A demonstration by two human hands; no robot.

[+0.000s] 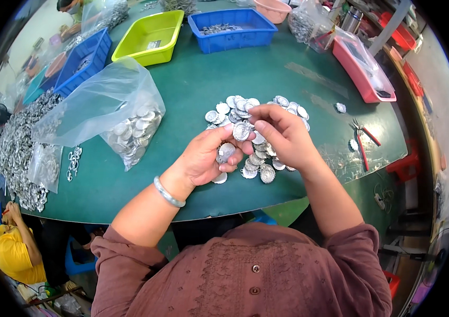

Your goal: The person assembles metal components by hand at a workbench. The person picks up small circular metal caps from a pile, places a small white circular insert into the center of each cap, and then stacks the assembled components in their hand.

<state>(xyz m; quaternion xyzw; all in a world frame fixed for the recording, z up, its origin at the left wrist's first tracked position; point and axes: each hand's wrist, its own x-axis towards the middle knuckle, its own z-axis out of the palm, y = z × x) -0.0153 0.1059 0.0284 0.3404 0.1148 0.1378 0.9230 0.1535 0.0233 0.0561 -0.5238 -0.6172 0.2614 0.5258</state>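
Note:
Between the thumb and fingers of my left hand is a round silver medallion with a raised edge. A second silver disc rests against the curled fingers of that hand. My right hand is bent in from the right, its thumb and index fingertips close together at the medallion's upper right edge. Whatever they pinch there is too small to make out. Under and behind both hands spreads a loose pile of similar medallions on the green table.
A clear plastic bag of medallions stands left, beside a heap of metal links. Blue and lime bins sit at the back. Red-handled pliers and a pink tray lie right. A person in yellow sits lower left.

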